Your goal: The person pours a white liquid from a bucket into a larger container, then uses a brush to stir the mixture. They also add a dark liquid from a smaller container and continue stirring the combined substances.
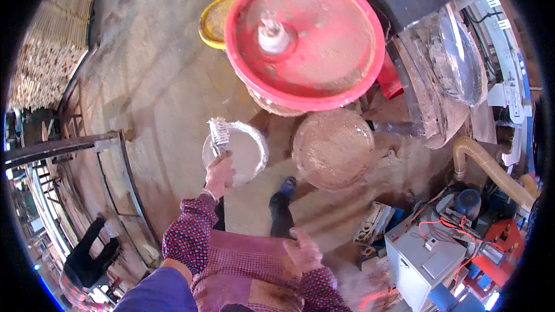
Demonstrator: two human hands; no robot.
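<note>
My left hand [219, 174] is closed around the handle of a brush [219, 132] with white-coated bristles. The brush is held over the left side of a round bucket [265, 145], whose rim is crusted white and whose inside looks pale grey. Whether the bristles touch the bucket's rim I cannot tell. My right hand [303, 250] hovers in front of the apron [243, 248] with its fingers apart and nothing in it. A round, dusty brown lid or drum top [333, 149] lies to the right of the bucket.
A large dusty red tub [370, 84] stands ahead, with a yellow-rimmed container [203, 26] behind its left side. At right are a grey control box [413, 271] and a ribbed hose [480, 150]. A metal frame [130, 179] and another person [89, 254] are at left.
</note>
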